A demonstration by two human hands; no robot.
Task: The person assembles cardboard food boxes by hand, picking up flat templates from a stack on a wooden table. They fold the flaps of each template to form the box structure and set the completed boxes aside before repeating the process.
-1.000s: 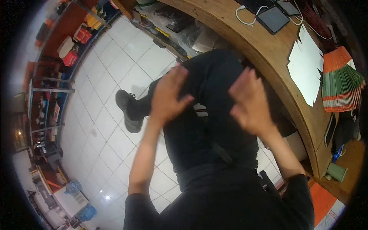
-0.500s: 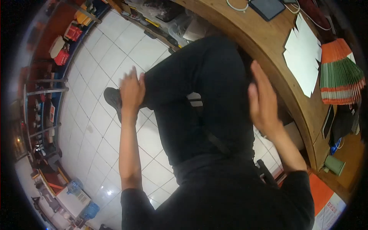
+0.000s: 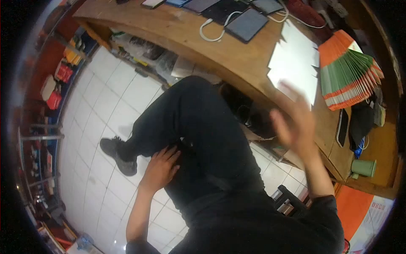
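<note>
My left hand (image 3: 160, 168) lies with its fingers extended on the dark trousers (image 3: 203, 122), holding nothing. Over the edge of the wooden desk (image 3: 237, 59) hangs my right hand (image 3: 298, 125), blurred by motion, its thumb and fingers apart and nothing between them. Just beyond its fingertips are white paper sheets (image 3: 294, 59) with jagged edges, lying on the desk. To the right of the sheets stands a fanned stack of orange, green and white folded papers (image 3: 349, 76).
Along the far desk lie a dark tablet-like device (image 3: 247, 25) and a white cable (image 3: 211, 39). A phone (image 3: 342, 127) and a green mug (image 3: 363, 168) are at the right. Shelves (image 3: 40, 135) line the left side, beyond the tiled floor (image 3: 95, 122).
My view has swung toward the desk. My right hand has risen from beside the knee to the desk edge near the sheets. My left hand has come back along the leg.
</note>
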